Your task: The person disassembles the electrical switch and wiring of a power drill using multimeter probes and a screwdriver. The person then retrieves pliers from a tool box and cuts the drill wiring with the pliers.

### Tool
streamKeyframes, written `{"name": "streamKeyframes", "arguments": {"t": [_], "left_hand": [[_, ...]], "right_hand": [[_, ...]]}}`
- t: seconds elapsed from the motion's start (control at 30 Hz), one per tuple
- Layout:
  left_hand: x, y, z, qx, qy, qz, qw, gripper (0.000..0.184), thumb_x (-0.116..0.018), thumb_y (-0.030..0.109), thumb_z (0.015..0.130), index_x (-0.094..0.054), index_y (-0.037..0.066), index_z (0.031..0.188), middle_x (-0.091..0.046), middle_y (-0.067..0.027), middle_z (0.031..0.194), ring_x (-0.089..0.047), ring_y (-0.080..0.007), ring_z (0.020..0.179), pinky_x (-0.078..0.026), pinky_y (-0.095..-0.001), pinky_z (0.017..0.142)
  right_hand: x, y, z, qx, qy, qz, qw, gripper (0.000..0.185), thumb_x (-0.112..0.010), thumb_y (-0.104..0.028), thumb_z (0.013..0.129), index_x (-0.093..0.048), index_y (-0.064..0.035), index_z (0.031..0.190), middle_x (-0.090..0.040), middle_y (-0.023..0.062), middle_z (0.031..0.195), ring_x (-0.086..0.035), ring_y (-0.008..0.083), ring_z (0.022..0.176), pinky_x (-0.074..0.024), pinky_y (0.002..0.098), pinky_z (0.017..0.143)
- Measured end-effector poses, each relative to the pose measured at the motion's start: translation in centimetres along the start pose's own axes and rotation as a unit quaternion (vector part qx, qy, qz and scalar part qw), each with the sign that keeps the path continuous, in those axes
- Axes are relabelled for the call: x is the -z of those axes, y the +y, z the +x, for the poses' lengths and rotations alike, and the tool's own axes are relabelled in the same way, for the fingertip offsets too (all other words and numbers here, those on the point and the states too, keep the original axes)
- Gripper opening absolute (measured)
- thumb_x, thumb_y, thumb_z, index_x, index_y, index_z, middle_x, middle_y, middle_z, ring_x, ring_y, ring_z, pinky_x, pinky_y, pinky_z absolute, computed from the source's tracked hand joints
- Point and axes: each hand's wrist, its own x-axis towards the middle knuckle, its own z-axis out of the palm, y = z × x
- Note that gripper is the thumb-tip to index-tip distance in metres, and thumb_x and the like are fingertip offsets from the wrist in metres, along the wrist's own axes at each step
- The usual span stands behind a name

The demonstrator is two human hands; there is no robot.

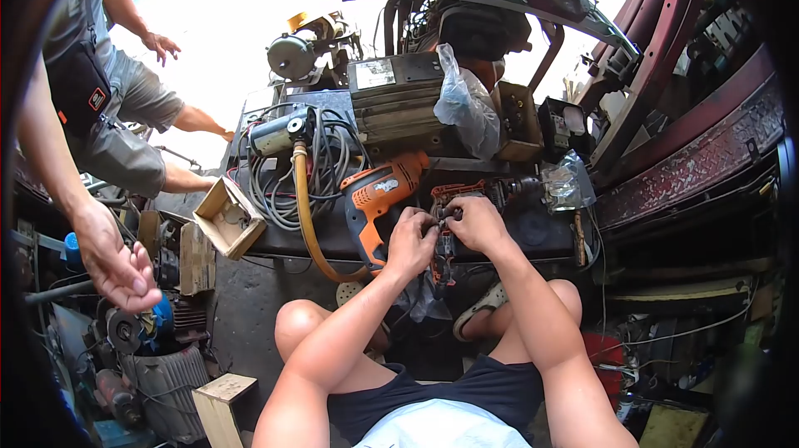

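Both my hands work at an opened orange and black power tool (444, 258) on the dark bench. My left hand (414, 240) is closed at the left side of its handle, fingertips pinched together. From the right, my right hand (474, 225) reaches over the tool with fingers bent around a small dark part. What exactly each set of fingertips grips is too small to make out. The tool's metal front end points right. Just left of my hands lies an orange and black drill body (383, 190), with its handle toward me.
A yellow hose (305, 215) and coiled grey cables lie left, beside a wooden box (230, 217). Behind stands a large motor (399, 102) with a plastic bag (466, 102). Another person's hand (116, 261) hangs at the left; a person stands farther back.
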Motion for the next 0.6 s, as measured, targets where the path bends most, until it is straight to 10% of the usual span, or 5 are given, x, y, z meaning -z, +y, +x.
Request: {"name": "streamKeyframes", "arguments": {"t": [0.37,0.47,0.6], "left_hand": [[-0.3,-0.2,0.1,-0.011,0.010,0.010,1.000,0.016,-0.072,0.007,0.087,-0.072,-0.006,0.097,-0.064,-0.0175,0.106,-0.066,-0.0351,0.098,-0.053,-0.0417,0.087],[-0.5,-0.2,0.0,-0.005,0.015,0.007,1.000,0.016,-0.072,0.007,0.087,-0.072,-0.006,0.095,-0.064,-0.0172,0.105,-0.067,-0.0343,0.096,-0.053,-0.0417,0.086],[-0.8,-0.1,0.1,0.000,0.023,0.020,1.000,0.016,-0.073,0.008,0.086,-0.072,-0.006,0.093,-0.064,-0.0163,0.103,-0.067,-0.0311,0.090,-0.053,-0.0407,0.082]], "right_hand": [[2.4,-1.5,-0.1,0.037,0.127,0.143,0.981,0.027,-0.076,-0.025,0.089,-0.076,0.0011,0.096,-0.076,0.0152,0.082,-0.075,0.0284,0.078,-0.0563,0.0373,0.072],[4.8,-2.5,-0.3,0.030,0.209,0.337,0.917,0.027,-0.066,-0.022,0.099,-0.072,0.0020,0.088,-0.064,0.0009,0.068,-0.059,0.0058,0.059,-0.0443,0.0253,0.054],[6.9,-3.4,-1.3,0.074,0.263,0.581,0.767,0.036,-0.040,-0.018,0.100,-0.066,0.0037,0.087,-0.055,0.0065,0.062,-0.050,0.0135,0.046,-0.0396,0.0275,0.046]]}}
